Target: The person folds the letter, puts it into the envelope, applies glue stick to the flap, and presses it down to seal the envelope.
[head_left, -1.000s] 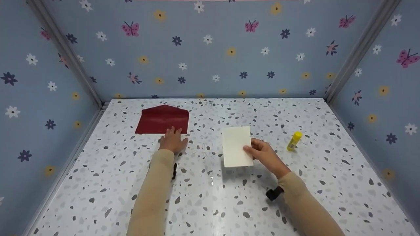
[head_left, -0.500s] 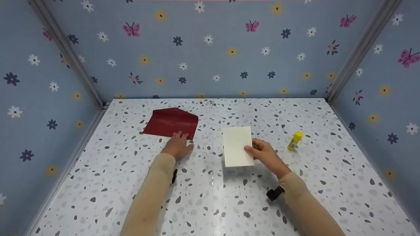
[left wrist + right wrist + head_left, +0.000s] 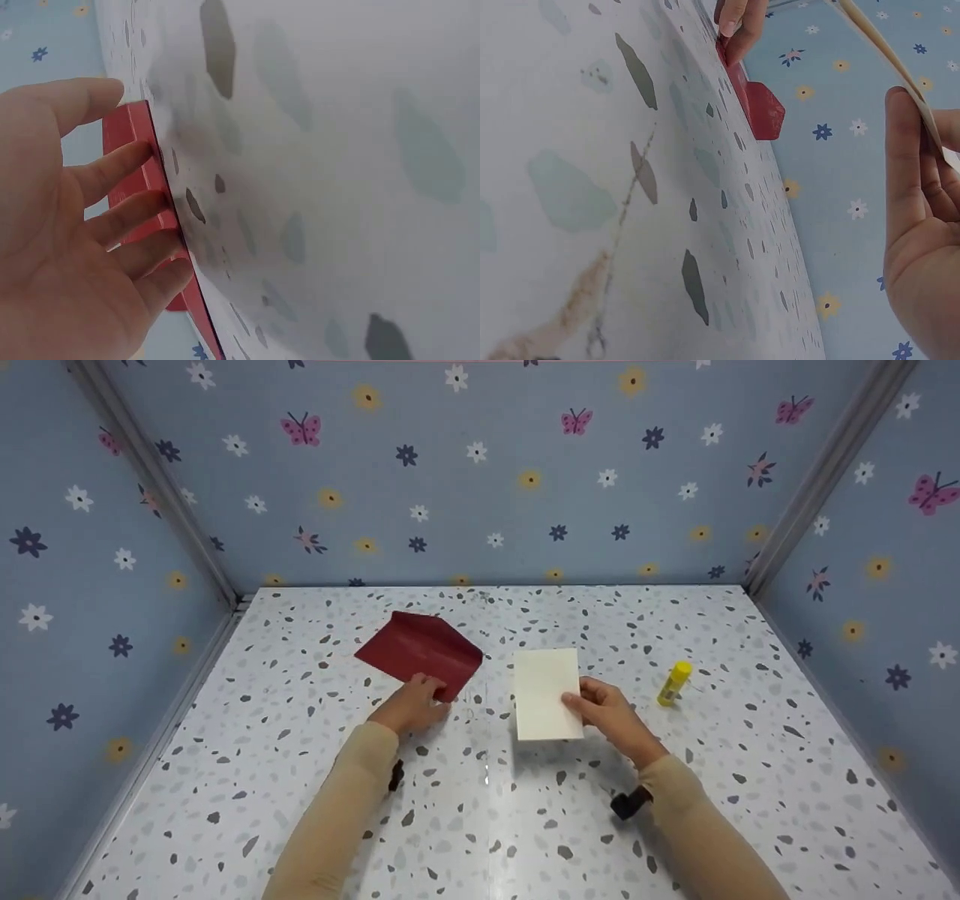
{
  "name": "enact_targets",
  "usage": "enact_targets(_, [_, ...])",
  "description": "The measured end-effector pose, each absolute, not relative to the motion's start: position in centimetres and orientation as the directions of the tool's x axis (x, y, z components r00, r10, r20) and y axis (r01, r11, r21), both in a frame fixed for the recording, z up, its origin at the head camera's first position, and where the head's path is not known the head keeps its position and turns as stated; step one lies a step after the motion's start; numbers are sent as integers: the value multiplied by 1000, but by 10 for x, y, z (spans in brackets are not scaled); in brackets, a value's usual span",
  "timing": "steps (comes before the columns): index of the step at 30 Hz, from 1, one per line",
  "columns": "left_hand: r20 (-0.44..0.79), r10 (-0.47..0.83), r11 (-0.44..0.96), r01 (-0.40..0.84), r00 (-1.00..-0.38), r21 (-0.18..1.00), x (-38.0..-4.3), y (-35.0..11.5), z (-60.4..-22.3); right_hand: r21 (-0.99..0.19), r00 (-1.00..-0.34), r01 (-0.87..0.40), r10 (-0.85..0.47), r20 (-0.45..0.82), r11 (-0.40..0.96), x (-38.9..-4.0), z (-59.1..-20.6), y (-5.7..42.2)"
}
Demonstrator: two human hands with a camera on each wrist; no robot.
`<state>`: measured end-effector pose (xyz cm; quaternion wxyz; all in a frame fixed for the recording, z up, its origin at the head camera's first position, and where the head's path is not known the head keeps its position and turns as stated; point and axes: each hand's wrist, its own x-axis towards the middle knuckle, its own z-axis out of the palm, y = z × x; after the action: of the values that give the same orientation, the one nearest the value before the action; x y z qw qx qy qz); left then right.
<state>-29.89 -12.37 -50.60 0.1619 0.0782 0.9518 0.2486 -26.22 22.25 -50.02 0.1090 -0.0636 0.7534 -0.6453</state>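
Note:
A dark red envelope (image 3: 420,649) with its flap unfolded lies turned at an angle on the table, left of the middle. My left hand (image 3: 411,706) rests its fingertips on the envelope's near edge. In the left wrist view those fingers (image 3: 124,217) reach out nearly straight onto the red paper, the thumb standing apart from them. To the right, my right hand (image 3: 609,716) pinches a cream card (image 3: 546,694) by its right edge, thumb in front and fingers behind. The card is held up over the table, its shadow below; edge-on in the right wrist view it (image 3: 889,56) looks layered.
A yellow glue stick (image 3: 675,684) stands on the speckled table (image 3: 570,847), right of my right hand. Blue flowered panels (image 3: 480,472) enclose the back and both sides, with grey posts at the corners.
My left hand has slid the envelope to the right and toward me, turning it clockwise. The right hand and its card have stayed almost still.

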Motion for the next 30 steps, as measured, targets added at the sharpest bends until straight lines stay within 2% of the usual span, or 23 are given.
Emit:
enact_targets(13, [-205, 318, 852, 184, -925, 490, -288, -117, -505, -987, -963, 31, -261, -71, 156, -262, -504, 226])
enact_targets(23, [-100, 502, 780, 399, -859, 483, -280, -106, -508, -985, -967, 53, -236, -92, 166, -266, -503, 236])
enact_targets(30, [-96, 541, 749, 427, -835, 506, -276, -98, -512, -980, -971, 88, -202, -124, 177, -265, -503, 238])
